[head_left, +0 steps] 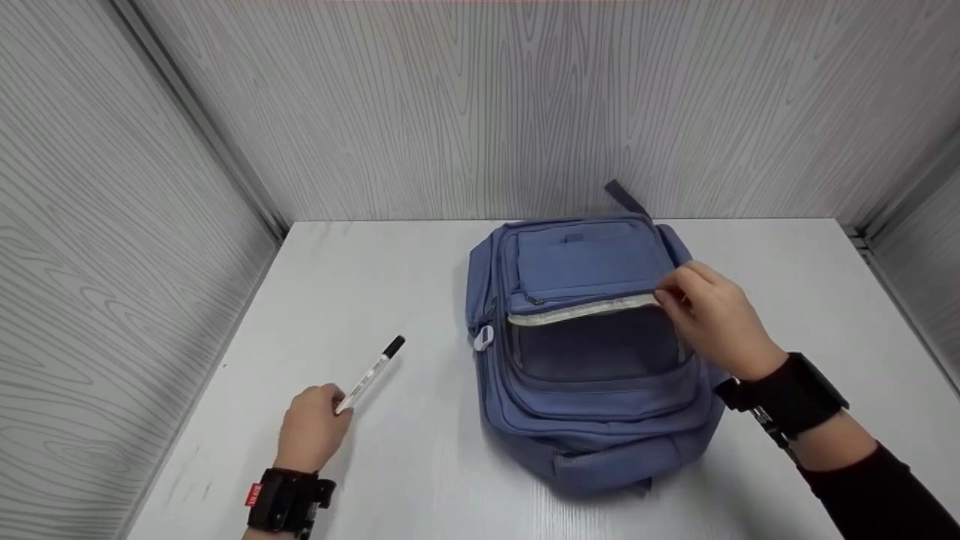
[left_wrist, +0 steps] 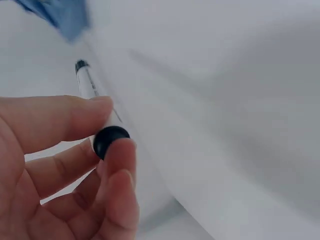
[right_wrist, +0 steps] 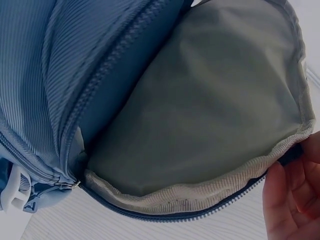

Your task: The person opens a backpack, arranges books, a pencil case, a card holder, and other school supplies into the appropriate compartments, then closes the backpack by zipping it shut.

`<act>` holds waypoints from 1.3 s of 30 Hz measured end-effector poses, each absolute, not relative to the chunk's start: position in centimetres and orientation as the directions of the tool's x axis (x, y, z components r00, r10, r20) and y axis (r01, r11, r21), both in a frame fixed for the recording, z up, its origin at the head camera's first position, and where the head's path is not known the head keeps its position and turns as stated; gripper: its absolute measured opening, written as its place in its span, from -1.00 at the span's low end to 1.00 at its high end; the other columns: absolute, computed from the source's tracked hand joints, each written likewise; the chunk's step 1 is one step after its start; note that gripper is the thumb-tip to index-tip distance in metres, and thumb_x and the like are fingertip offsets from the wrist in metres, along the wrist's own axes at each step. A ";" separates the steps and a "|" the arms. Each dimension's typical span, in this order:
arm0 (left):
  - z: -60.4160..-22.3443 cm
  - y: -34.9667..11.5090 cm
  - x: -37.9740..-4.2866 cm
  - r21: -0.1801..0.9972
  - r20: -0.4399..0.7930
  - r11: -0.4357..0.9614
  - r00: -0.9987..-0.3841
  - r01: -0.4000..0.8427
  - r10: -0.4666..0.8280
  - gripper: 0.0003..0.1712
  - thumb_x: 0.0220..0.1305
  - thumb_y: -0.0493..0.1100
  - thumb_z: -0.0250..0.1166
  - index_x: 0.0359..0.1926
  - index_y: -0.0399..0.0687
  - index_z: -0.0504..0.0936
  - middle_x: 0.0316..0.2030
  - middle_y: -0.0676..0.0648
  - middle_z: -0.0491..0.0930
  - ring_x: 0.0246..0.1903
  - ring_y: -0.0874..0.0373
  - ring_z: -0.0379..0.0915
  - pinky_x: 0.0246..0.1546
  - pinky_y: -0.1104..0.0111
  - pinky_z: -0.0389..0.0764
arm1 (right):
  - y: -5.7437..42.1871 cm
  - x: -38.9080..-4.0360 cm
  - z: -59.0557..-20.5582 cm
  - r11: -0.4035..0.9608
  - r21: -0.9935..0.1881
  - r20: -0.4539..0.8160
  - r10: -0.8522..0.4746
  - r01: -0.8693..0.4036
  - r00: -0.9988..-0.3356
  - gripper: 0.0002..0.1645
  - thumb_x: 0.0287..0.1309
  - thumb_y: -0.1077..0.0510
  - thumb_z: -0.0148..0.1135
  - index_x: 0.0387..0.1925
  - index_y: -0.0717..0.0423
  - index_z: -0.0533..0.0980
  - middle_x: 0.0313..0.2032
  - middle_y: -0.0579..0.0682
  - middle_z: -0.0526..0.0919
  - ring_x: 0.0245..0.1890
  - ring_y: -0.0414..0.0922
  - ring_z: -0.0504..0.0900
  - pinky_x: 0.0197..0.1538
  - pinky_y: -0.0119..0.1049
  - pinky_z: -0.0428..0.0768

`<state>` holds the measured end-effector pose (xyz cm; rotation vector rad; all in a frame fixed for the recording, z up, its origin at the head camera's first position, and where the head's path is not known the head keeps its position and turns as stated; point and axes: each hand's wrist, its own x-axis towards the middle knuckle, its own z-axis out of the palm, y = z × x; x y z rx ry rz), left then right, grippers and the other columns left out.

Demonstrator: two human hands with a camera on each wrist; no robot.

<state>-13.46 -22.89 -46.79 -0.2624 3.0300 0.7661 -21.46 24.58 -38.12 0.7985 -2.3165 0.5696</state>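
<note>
A blue backpack (head_left: pixel 600 420) lies on the white table, its front pocket unzipped. My right hand (head_left: pixel 712 319) pinches the zippered edge of the pocket flap (right_wrist: pixel 200 195) and holds it up, so the grey lining (right_wrist: pixel 215 100) shows in the right wrist view. Out to the left, my left hand (head_left: pixel 311 427) pinches a white marker (head_left: pixel 367 382) near its rear end. The marker's black cap (head_left: pixel 394 346) points away toward the back right. In the left wrist view the marker's dark end (left_wrist: pixel 111 141) sits between thumb and fingers.
White wood-grain panels (head_left: pixel 465 112) enclose the table (head_left: pixel 360 277) at the back and sides. A dark strap (head_left: pixel 625 197) sticks up behind the backpack against the back panel. A white buckle (head_left: pixel 484 338) hangs at its left side.
</note>
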 end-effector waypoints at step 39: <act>-43.1 0.8 -20.9 0.891 -0.439 -0.059 -0.887 -0.451 0.142 -0.60 0.17 -0.57 0.18 0.07 -0.61 0.45 -0.25 -0.27 0.60 -0.56 0.21 0.61 -0.26 0.37 0.74 | 24.5 -20.7 -38.3 0.695 -0.213 0.730 -0.354 -0.686 -0.585 -0.80 0.01 0.50 0.34 -0.34 0.27 0.52 -0.40 0.10 0.55 -0.45 -0.14 0.49 -0.33 -0.48 0.40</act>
